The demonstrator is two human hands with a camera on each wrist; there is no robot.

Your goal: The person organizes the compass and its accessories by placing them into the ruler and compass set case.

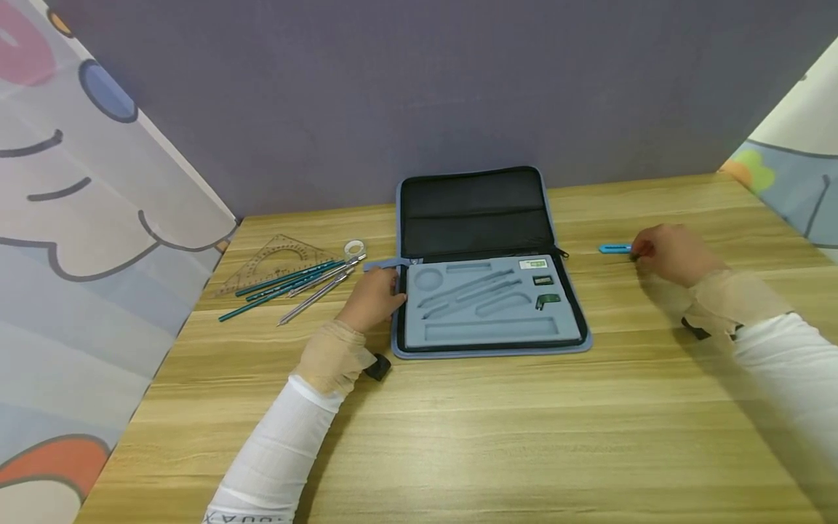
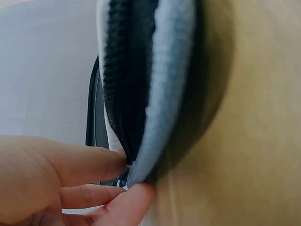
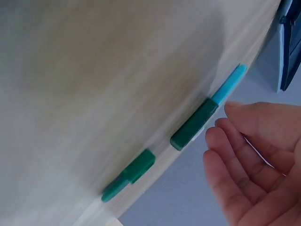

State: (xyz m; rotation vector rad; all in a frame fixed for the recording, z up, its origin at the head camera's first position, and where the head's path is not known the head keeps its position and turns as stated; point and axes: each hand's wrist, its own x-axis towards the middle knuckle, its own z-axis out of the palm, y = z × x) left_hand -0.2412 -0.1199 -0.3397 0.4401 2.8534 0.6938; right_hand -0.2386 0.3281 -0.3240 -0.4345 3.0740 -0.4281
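Behind the wood-grained surface (image 1: 491, 437) hangs a plain grey backdrop (image 1: 458, 94), with cartoon-printed cloth at either side. From where I stand, the person's left hand (image 1: 372, 300) pinches the left rim of an open zip case (image 1: 494, 354), thumb and fingers closed on the padded edge. Well apart, beyond the case's right side, the right hand (image 1: 674, 251) is loosely curled with a gap between thumb and fingertips; I see nothing held there. Its thumb is just beside a light-blue stick (image 3: 229, 84) that runs up to a dark green block (image 3: 194, 125), joined or merely touching, I cannot tell. Another green piece (image 3: 134, 172) lies near them.

I'd judge the case light, its cover soft at the edge and fairly stiff across, so the rim is a sound place to hold it. The stick and green pieces look light, smooth and hard, perhaps a bit slippery; a pinch across their sides should serve best.

Inside the case, the grey tray (image 1: 568, 324) carries three small items along its right side. Further left on the surface, pencils (image 1: 288, 277) and a silver compass lie beside a clear set square, thin enough that I'd lift it by an edge.
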